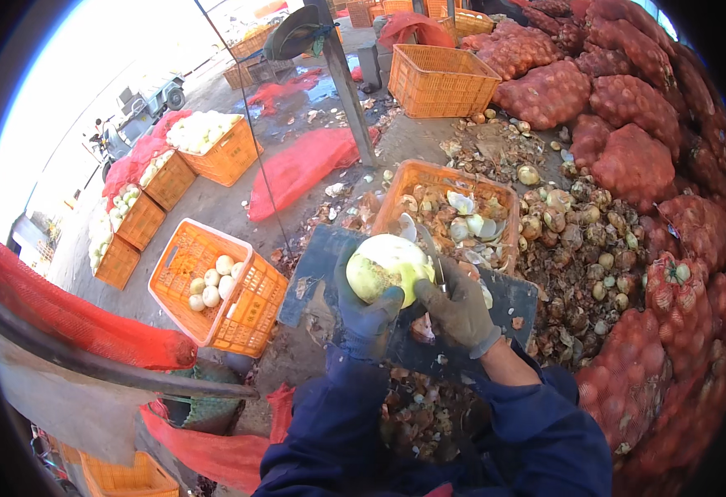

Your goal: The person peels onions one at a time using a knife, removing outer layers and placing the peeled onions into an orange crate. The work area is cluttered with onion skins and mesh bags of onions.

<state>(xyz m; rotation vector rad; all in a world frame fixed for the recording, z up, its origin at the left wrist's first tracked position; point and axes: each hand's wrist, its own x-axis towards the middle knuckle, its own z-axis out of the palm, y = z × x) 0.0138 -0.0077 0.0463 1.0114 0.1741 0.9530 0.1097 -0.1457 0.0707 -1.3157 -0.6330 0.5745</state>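
Observation:
My gloved left hand point(366, 310) holds a large, pale green peeled onion point(378, 267) from its left and lower side. In my gloved right hand point(459, 304) is a knife point(431, 251), its blade pointing up along the onion's right side; the right thumb touches the onion. Both hands are above a dark board point(313, 267) with scraps of skin on it. Just beyond stands an orange plastic crate point(512, 214) of onion skins and pieces. Left of the board, a tilted orange crate point(248, 317) holds several peeled onions point(211, 287).
Unpeeled onions point(555, 217) lie heaped at the right, beside stacked red mesh sacks point(633, 168). A metal post point(344, 87) and a thin cord rise beyond the board. Filled crates point(220, 155) line the left. A dark curved bar point(120, 379) crosses the lower left.

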